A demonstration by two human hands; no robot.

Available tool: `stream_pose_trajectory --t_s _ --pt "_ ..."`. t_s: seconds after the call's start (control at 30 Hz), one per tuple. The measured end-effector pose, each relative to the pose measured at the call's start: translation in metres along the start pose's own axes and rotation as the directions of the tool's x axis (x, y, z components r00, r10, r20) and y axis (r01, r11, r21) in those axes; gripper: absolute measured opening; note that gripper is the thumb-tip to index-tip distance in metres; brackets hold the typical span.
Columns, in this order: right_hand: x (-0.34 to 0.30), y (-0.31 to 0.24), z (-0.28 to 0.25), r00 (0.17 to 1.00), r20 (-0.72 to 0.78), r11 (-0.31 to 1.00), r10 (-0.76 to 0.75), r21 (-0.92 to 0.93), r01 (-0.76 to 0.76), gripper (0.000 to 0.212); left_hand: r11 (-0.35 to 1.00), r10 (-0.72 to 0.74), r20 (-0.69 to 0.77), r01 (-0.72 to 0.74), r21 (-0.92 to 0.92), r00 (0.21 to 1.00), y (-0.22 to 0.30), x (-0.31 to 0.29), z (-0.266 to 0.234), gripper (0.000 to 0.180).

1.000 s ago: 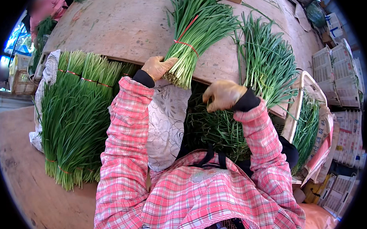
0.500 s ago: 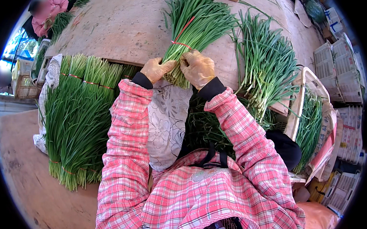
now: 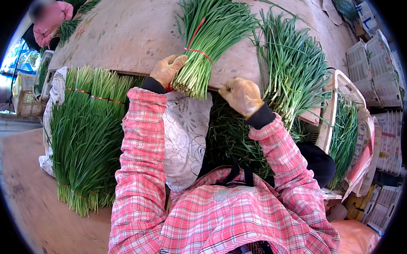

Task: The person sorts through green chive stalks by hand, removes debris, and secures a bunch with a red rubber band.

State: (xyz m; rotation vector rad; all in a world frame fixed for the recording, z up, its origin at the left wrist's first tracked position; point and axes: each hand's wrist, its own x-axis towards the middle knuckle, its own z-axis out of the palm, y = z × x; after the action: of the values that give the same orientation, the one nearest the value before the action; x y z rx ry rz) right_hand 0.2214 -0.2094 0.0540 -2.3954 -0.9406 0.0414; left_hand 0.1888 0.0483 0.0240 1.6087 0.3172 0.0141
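A bundle of garlic chives (image 3: 197, 66) lies on the board in front of me, cut ends toward me, a red band round its pale stalks. At its left side my left hand (image 3: 168, 72), in a tan glove, is closed against the stalks, some fingers hidden. To the right of the cut ends, apart from the bundle, my right hand (image 3: 243, 97) is gloved too, its fingers curled in; what they hold, if anything, is hidden. Farther right lies a loose heap of garlic chives (image 3: 291, 63). A patterned cloth (image 3: 185, 140) hangs below the bundle.
Several banded chive bundles (image 3: 86, 136) stand stacked at my left. On the right, a pale crate (image 3: 332, 104) holds more chives; white plastic crates (image 3: 375, 72) are piled behind. Another person in pink (image 3: 52, 21) is at the far left. The wooden board (image 3: 126, 30) spreads ahead.
My right hand has left the stalks and moved right and toward me. My left hand has stayed at the bundle's left side, shifting slightly. The band looks looped round the same place.
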Motion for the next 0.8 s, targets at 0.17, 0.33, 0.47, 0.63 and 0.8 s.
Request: stream_pose_trajectory --t_s 0.17,0.33,0.47,0.63,0.8 --pt "0.039 -0.011 0.023 0.971 -0.211 0.956 0.111 0.290 -0.046 0.023 0.942 0.072 0.160 -0.120 0.313 0.984 -0.012 0.014 -0.011 0.085" --pt "0.057 -0.021 0.033 0.956 -0.208 0.961 0.207 0.228 -0.159 0.023 0.885 0.103 0.194 -0.179 0.431 0.976 0.000 -0.002 0.003 0.069" --pt "0.065 -0.016 0.029 0.972 -0.105 0.960 0.210 0.210 -0.185 0.020 0.896 0.103 0.170 -0.166 0.412 0.980 -0.007 -0.003 0.004 0.072" --pt "0.024 0.004 0.012 0.928 0.308 0.826 -0.211 0.564 0.001 0.013 0.889 0.125 0.152 -0.179 0.423 0.981 -0.012 0.000 0.003 0.099" --pt "0.010 -0.002 0.014 0.987 0.010 0.894 0.160 0.423 -0.149 0.018 0.930 0.124 0.190 -0.181 0.319 0.974 -0.005 -0.002 0.007 0.098"
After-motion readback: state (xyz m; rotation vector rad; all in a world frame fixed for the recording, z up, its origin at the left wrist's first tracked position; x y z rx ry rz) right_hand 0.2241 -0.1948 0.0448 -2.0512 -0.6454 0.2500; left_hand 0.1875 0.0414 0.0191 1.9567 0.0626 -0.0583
